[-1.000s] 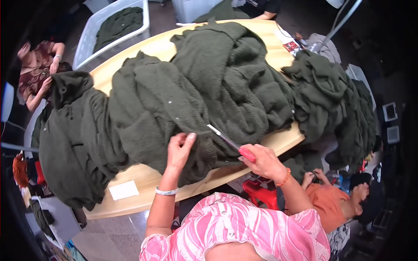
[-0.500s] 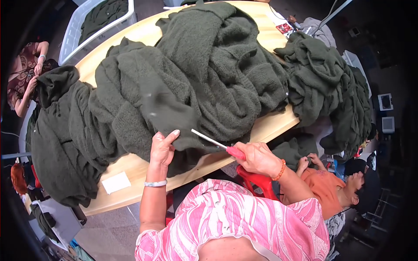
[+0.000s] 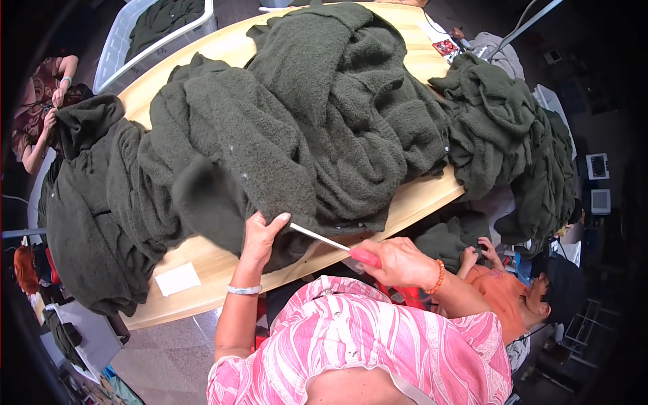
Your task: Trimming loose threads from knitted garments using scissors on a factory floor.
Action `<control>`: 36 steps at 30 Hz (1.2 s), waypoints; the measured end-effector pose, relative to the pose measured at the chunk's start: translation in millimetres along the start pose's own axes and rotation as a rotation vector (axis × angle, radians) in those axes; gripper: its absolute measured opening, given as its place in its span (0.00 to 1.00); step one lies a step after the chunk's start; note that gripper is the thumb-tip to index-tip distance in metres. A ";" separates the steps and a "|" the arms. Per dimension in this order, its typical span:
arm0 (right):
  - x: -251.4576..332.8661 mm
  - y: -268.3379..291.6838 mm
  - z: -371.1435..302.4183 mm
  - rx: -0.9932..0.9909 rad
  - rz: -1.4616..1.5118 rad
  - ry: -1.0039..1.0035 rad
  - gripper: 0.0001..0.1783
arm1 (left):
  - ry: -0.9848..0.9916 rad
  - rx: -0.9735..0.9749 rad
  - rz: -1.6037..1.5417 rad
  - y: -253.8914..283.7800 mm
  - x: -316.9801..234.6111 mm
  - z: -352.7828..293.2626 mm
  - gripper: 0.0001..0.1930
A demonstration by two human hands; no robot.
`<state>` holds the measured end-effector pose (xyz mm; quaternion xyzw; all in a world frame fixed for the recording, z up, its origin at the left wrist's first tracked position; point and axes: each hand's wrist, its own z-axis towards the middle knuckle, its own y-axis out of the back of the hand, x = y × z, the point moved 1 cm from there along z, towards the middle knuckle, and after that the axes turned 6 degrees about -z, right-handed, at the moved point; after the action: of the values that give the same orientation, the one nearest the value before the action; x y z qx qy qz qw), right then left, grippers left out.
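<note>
A dark green knit garment [image 3: 273, 162] with small pale buttons lies at the table's near edge. My left hand [image 3: 262, 237] pinches its near edge, thumb on top. My right hand [image 3: 401, 262] is closed round the handle of a red-handled tool with a thin pale shaft [image 3: 317, 236]. The shaft points left, its tip close to my left thumb and over the cloth. Whether the tip touches the fabric I cannot tell.
More dark green knitwear [image 3: 101, 202] is heaped across the wooden table [image 3: 428, 196]. A white card [image 3: 178, 279] lies at the front left. Behind stands a clear plastic bin [image 3: 111, 61]. One person sits at left; another in orange [image 3: 496, 290] handles cloth at right.
My left hand has shifted slightly right and down, and a loose flap of the garment has swung left. The tool's tip is now nearer my left thumb.
</note>
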<state>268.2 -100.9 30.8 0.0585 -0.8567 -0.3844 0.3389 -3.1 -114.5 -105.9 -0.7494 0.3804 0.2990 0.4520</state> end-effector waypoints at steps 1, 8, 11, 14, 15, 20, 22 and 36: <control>-3.8 -3.4 1.7 0.000 0.000 0.006 0.15 | 0.030 0.021 0.053 3.5 -4.6 -2.6 0.19; 4.4 -20.8 15.0 -0.312 -0.033 0.059 0.13 | 0.087 -0.023 0.010 16.1 -44.4 10.9 0.07; 8.7 -25.8 20.5 -0.207 -0.066 0.011 0.14 | 0.045 -0.043 0.085 8.3 -31.7 9.9 0.08; 15.5 -19.6 25.2 -0.166 -0.142 -0.020 0.15 | -0.067 -0.036 0.220 7.5 -14.2 10.4 0.17; 15.7 -18.4 26.2 -0.162 -0.171 -0.037 0.16 | -0.064 -0.035 0.218 10.6 -8.6 12.6 0.17; 9.8 -16.4 21.5 0.070 -0.109 0.013 0.17 | -0.128 -0.076 0.259 31.6 -8.3 20.3 0.20; 14.2 -10.6 22.0 0.003 -0.088 0.011 0.16 | -0.107 -0.079 0.261 35.3 -15.3 17.2 0.19; 42.8 -6.4 64.2 -0.121 -0.147 -0.034 0.15 | 0.029 -0.030 -0.367 42.0 -49.4 33.5 0.04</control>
<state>194.3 -81.0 18.7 0.0941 -0.8308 -0.4603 0.2983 -68.2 -82.1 -99.5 -0.8172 0.2392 0.2062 0.4821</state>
